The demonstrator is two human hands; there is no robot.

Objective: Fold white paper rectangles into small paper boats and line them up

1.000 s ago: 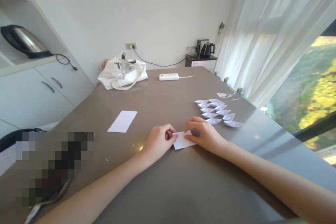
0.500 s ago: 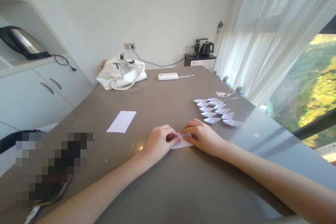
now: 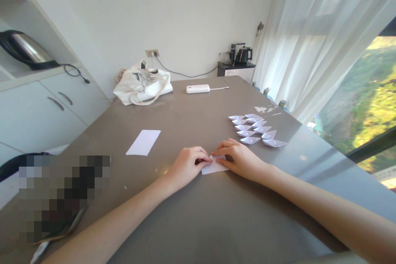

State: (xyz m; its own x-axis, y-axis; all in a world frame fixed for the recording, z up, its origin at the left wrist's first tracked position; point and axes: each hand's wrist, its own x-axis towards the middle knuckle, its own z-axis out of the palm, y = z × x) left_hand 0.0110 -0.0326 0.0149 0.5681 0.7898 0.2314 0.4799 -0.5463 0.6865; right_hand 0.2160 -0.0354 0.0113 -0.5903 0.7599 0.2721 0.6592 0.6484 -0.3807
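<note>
A small white sheet of paper (image 3: 215, 168) lies on the grey table between my hands, partly covered by fingers. My left hand (image 3: 190, 165) has thumb and fingertips pinched together at the paper's left upper edge. From the other side, my right hand (image 3: 239, 157) presses its thumb and fingers on the right part of the sheet. The fingers hide the paper's far edge and any fold there. Several folded white paper boats (image 3: 247, 133) stand in two rows beyond my right hand. To the left rests a flat stack of white paper (image 3: 143, 142).
A white bag (image 3: 142, 84) and a white power bank (image 3: 198, 88) with a short cable lie at the table's far side. Paper scraps (image 3: 264, 109) are near the right edge. A blurred-out dark object (image 3: 66, 198) lies at the left, by my left forearm.
My left thumb and fingertips have closed together slightly at the paper's edge, leaving more of the sheet showing. The right hand stays almost where it was.
</note>
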